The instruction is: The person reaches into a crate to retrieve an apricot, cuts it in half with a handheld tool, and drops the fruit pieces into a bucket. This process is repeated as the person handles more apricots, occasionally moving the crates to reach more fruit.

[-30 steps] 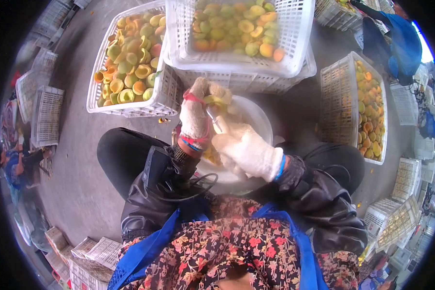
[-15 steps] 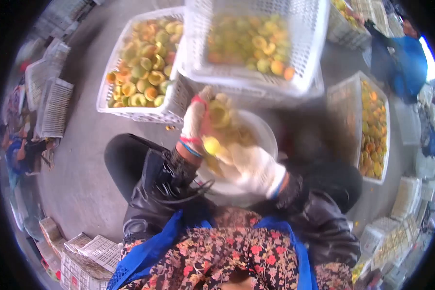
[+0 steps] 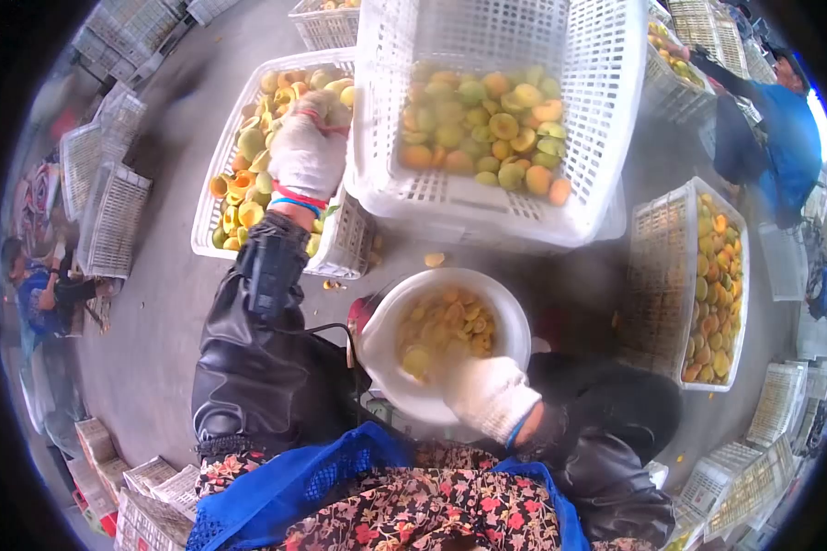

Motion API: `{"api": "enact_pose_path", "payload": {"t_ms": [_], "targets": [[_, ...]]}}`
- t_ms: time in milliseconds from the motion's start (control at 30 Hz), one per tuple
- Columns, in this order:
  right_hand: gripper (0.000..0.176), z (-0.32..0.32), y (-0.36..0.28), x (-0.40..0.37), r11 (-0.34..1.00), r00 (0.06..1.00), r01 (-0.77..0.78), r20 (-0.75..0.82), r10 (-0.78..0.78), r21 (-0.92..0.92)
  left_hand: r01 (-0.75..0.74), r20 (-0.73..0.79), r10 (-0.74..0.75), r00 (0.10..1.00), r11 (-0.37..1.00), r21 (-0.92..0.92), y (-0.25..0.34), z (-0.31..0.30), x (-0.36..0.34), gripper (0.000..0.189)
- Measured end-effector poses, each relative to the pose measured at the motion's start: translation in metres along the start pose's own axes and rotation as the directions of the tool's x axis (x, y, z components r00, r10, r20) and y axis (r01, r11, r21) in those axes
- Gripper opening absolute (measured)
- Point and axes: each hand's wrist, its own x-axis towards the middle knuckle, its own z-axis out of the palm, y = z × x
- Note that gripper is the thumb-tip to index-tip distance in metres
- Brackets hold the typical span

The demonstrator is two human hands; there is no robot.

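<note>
My left hand (image 3: 312, 151), in a white glove with red and blue bands at the wrist, reaches over the left crate (image 3: 202, 216). Its fingers are curled down at the halved, pitted yellow-green fruit (image 3: 248, 207), which looks like apricots; the fingertips are hidden. Between my knees stands a white bucket (image 3: 515, 317) with yellow-orange fruit pieces (image 3: 455, 321) inside. My gloved right hand (image 3: 492, 395) is over its near rim, the fingers blurred by motion above the pieces. Ahead, a tilted white crate (image 3: 377, 174) holds whole and halved fruit (image 3: 501, 129).
Another crate (image 3: 652, 285) of fruit stands to my right. A person in blue (image 3: 786, 138) is at the upper right, another person (image 3: 41, 285) at the far left. White crates (image 3: 115, 220) are stacked around; a fruit piece (image 3: 434, 260) lies on the floor.
My left hand has moved from above the bucket to the left crate, away from my right hand. The right hand has shifted slightly down and toward me, remaining at the bucket.
</note>
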Motion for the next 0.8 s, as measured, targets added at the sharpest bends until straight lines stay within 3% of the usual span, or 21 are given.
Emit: {"api": "enact_pose_path", "payload": {"t_ms": [33, 67, 100, 167, 200, 233, 300, 333, 367, 400, 433, 500, 533, 567, 633, 667, 700, 767, 800], "targets": [[0.019, -0.002, 0.001, 0.002, 0.991, 0.999, -0.019, -0.042, 0.025, 0.132, 0.003, 0.052, -0.02, 0.998, 0.949, 0.316, -0.001, 0.001, 0.001, 0.031], [0.019, 0.003, 0.007, 0.002, 0.989, 0.996, -0.083, 0.054, 0.077, 0.125, 0.006, 0.004, -0.009, 1.0, 0.881, 0.473, -0.01, -0.001, 0.004, 0.033], [0.018, -0.003, 0.001, 0.003, 0.943, 0.961, -0.278, 0.068, 0.27, 0.182, 0.02, -0.046, 0.011, 0.999, 0.786, 0.618, -0.024, -0.003, 0.01, 0.034], [0.02, 0.004, 0.005, -0.002, 0.951, 0.962, -0.252, -0.059, 0.266, 0.179, 0.257, -0.038, -0.334, 0.942, 0.643, 0.721, -0.076, -0.02, 0.03, 0.041], [0.02, 0.0, 0.007, -0.001, 0.957, 0.968, -0.237, -0.04, 0.247, 0.166, 0.16, 0.075, -0.398, 0.914, 0.525, 0.836, -0.113, -0.032, 0.034, 0.037], [0.02, -0.006, 0.005, 0.0, 0.961, 0.972, -0.227, -0.023, 0.234, 0.156, 0.177, 0.048, -0.399, 0.916, 0.507, 0.844, -0.145, -0.037, 0.032, 0.037], [0.022, -0.009, 0.001, 0.007, 0.962, 0.972, -0.234, -0.002, 0.236, 0.143, 0.396, 0.149, -0.68, 0.718, 0.575, 0.716, -0.152, -0.053, 0.026, 0.031], [0.022, -0.007, 0.003, 0.01, 0.964, 0.969, -0.241, 0.081, 0.233, 0.111, 0.004, 0.399, -0.408, 0.821, 0.704, 0.71, -0.217, -0.056, 0.013, 0.028], [0.023, -0.005, 0.005, 0.012, 0.965, 0.958, -0.249, 0.166, 0.234, 0.079, -0.393, 0.634, -0.11, 0.765, 0.7, 0.596, -0.293, -0.051, -0.006, 0.027], [0.023, -0.001, 0.005, 0.015, 0.979, 0.978, -0.187, 0.112, 0.177, 0.078, -0.056, 0.497, -0.139, 0.857, 0.932, 0.358, -0.323, -0.045, -0.017, 0.022], [0.023, -0.001, 0.004, 0.018, 0.981, 0.979, -0.178, 0.117, 0.169, 0.071, 0.234, 0.463, -0.363, 0.809, 0.92, 0.314, -0.265, -0.056, -0.008, 0.021], [0.023, -0.001, 0.001, 0.024, 0.979, 0.975, -0.195, 0.12, 0.186, 0.065, 0.751, 0.319, -0.751, 0.579, 0.643, 0.151, -0.136, -0.079, 0.013, 0.02], [0.023, -0.002, -0.001, 0.028, 0.98, 0.976, -0.189, 0.123, 0.18, 0.064, 0.802, 0.359, -0.775, 0.52, 0.588, 0.108, -0.14, -0.088, 0.014, 0.02], [0.023, -0.002, -0.004, 0.031, 0.969, 0.965, -0.232, 0.148, 0.218, 0.082, 0.805, 0.354, -0.779, 0.517, 0.583, 0.109, -0.155, -0.092, 0.01, 0.02], [0.022, -0.001, -0.007, 0.036, 0.959, 0.953, -0.268, 0.172, 0.25, 0.091, 0.819, 0.422, -0.704, 0.571, 0.456, -0.348, -0.183, -0.098, 0.002, 0.02], [0.022, 0.002, -0.008, 0.038, 0.967, 0.961, -0.242, 0.155, 0.228, 0.08, 0.615, 0.303, -0.536, 0.788, 0.712, -0.339, -0.185, -0.094, -0.006, 0.017], [0.021, 0.004, -0.007, 0.039, 0.974, 0.969, -0.216, 0.135, 0.206, 0.066, 0.613, 0.298, -0.537, 0.789, 0.711, -0.344, -0.173, -0.095, -0.004, 0.017], [0.021, 0.0, -0.012, 0.046, 0.973, 0.962, -0.227, 0.163, 0.217, 0.045, 0.828, 0.414, -0.742, 0.528, 0.34, -0.446, -0.151, -0.106, 0.007, 0.02], [0.02, -0.001, -0.014, 0.049, 0.97, 0.954, -0.24, 0.193, 0.23, 0.031, 0.758, 0.379, -0.694, 0.613, 0.381, -0.529, -0.157, -0.101, 0.006, 0.024]]}}
